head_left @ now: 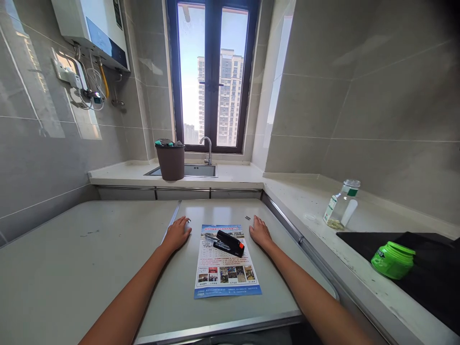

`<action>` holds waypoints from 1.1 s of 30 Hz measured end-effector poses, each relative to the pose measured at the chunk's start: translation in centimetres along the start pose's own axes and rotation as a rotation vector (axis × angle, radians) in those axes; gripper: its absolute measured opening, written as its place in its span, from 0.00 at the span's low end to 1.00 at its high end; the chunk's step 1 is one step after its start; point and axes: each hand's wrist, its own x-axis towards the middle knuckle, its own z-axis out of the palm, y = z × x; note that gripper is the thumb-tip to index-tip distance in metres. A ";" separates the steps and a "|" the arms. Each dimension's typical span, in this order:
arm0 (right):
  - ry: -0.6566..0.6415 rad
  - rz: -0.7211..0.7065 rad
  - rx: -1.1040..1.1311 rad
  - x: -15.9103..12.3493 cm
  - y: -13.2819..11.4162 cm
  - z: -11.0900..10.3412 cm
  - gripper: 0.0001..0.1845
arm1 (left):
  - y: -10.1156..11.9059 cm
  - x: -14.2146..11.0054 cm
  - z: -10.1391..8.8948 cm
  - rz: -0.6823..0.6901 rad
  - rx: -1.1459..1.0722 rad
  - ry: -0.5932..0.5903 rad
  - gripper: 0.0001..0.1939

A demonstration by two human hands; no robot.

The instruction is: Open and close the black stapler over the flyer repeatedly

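resting empty right hand point(261, 233), loosely spread, and left hand point(176, 234), half-curled (cannot tell if holding), on smooth tabletop point(167, 302), flanking thin paper point(227, 264) beneath chunky stapler point(230, 245).

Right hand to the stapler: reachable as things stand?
Likely yes: the right hand is on the table, just right of the stapler, which lies exposed on the flyer. Nothing visible stands between them.
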 end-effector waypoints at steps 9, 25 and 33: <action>0.033 -0.092 -0.024 -0.7 -0.3 -0.5 0.27 | 0.8 -0.4 0.0 0.019 0.096 -0.023 0.17; 0.030 -0.119 -0.014 -1.3 -0.9 -1.2 0.18 | 1.3 -0.7 0.5 -0.012 0.048 0.038 0.16; 0.034 -0.113 0.003 -1.1 -0.6 -0.8 0.19 | 1.3 -0.6 0.1 0.050 0.030 -0.001 0.16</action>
